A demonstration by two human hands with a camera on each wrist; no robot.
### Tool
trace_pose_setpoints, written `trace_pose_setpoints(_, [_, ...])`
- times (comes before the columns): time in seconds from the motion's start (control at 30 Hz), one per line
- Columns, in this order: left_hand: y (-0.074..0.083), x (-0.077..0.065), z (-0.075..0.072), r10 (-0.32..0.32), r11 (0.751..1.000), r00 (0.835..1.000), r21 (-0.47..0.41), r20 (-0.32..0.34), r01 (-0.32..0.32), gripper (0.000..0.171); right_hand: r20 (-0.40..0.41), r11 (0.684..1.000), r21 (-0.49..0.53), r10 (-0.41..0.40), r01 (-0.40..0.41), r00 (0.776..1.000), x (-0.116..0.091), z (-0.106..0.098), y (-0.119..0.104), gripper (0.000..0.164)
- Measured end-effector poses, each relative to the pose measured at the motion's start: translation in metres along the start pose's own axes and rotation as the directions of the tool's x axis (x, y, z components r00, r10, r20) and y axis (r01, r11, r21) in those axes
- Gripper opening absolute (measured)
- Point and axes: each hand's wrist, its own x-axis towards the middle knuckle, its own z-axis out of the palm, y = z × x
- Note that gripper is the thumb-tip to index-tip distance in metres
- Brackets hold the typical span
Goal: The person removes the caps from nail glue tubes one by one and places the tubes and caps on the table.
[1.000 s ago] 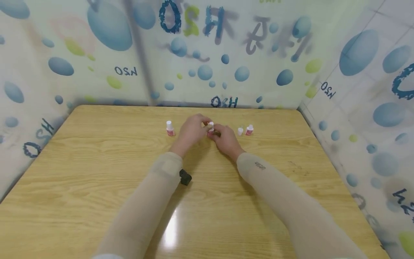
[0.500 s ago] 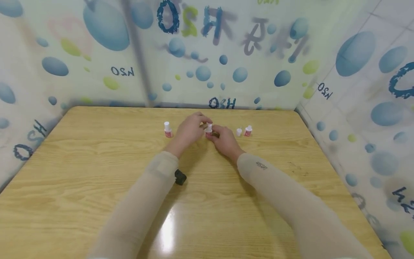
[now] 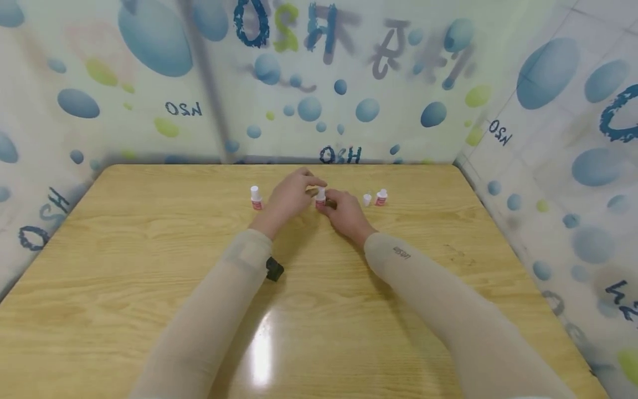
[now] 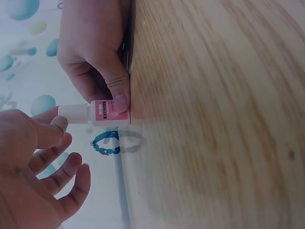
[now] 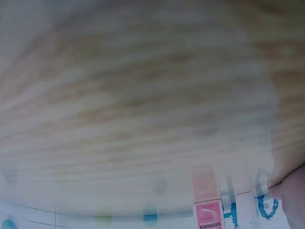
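In the head view, my left hand [image 3: 291, 195] and right hand [image 3: 346, 213] meet at a small nail glue bottle [image 3: 320, 201] near the table's far edge. The left wrist view shows this bottle [image 4: 108, 112] upright on the table, white with a pink label. The left thumb and index finger pinch its white cap [image 4: 74, 114], while the other fingers are spread and loosely bent. Low on the body, the right hand [image 4: 97, 52] grips the bottle, its thumb across the label.
A capped bottle [image 3: 256, 198] stands to the left. Right of my hands are a loose white cap [image 3: 366, 200] and another bottle [image 3: 381, 198] of the same kind. A small black block [image 3: 274, 269] shows beside the left sleeve. A patterned curtain [image 3: 309, 138] hangs behind the table.
The head view has shifted slightly, so the bottles and hands sit a little further left in it. Both hands stay at the middle bottle throughout.
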Motion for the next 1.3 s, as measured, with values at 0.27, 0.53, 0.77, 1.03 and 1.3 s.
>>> trace_pose_setpoints(0.27, [0.001,0.001,-0.002,0.004,0.998,1.000,0.057,-0.020,-0.003,0.026,-0.014,1.000,-0.003,0.026,-0.026,1.000,0.000,-0.002,-0.003,0.022])
trace_pose_setpoints(0.53, [-0.006,-0.002,-0.003,0.056,0.996,0.998,0.072,0.008,-0.056,0.037,-0.010,1.000,0.005,0.012,-0.012,1.000,0.001,0.004,-0.001,0.018])
trace_pose_setpoints(0.77, [-0.005,0.000,-0.003,0.035,0.998,0.999,0.055,-0.004,-0.034,0.028,-0.016,1.000,0.020,0.025,-0.024,1.000,0.001,0.004,0.001,0.021])
trace_pose_setpoints(1.03, [-0.002,0.000,-0.007,0.016,0.998,1.000,0.057,0.005,-0.016,0.030,-0.008,1.000,0.018,0.022,-0.022,1.000,0.000,0.002,0.000,0.025])
trace_pose_setpoints(1.3, [-0.001,0.000,-0.011,-0.002,0.998,1.000,0.064,0.028,0.000,0.026,0.017,0.998,0.040,0.050,-0.050,0.999,-0.001,-0.003,-0.003,0.029])
